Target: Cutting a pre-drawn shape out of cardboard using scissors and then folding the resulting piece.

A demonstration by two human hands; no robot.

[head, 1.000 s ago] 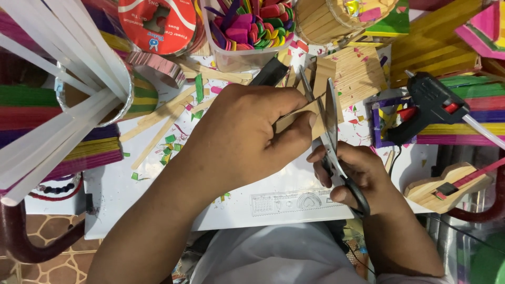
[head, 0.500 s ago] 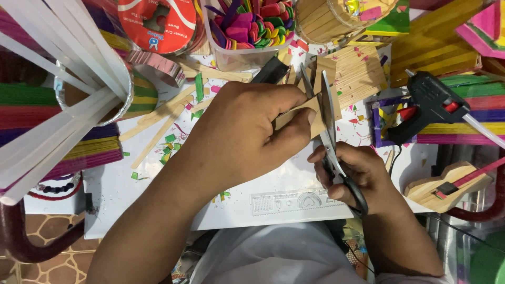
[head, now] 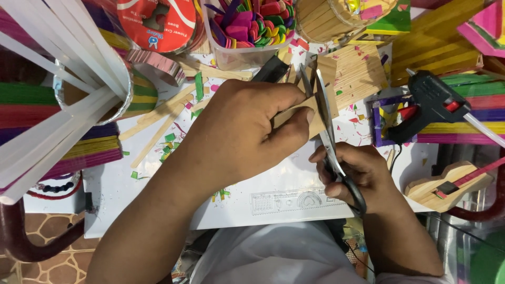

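Note:
My left hand (head: 239, 134) grips a flat piece made of plain wooden sticks (head: 315, 113) and holds it above the white table (head: 158, 200). My right hand (head: 357, 173) holds a pair of black-handled scissors (head: 329, 131), fingers through the loops. The steel blades point away from me and straddle the right end of the wooden piece. A larger panel of joined wooden sticks (head: 357, 73) lies just beyond the blades.
A black glue gun (head: 428, 102) lies at the right beside stacks of coloured sticks (head: 468, 105). A can of white glue sticks (head: 63, 79) stands at the left. Tubs of coloured pieces (head: 247, 26) and wooden sticks (head: 336, 18) stand at the back. A small wooden guitar shape (head: 447, 184) lies at right.
The scissor blades have closed in a little on the wooden piece. Both hands stay in nearly the same place.

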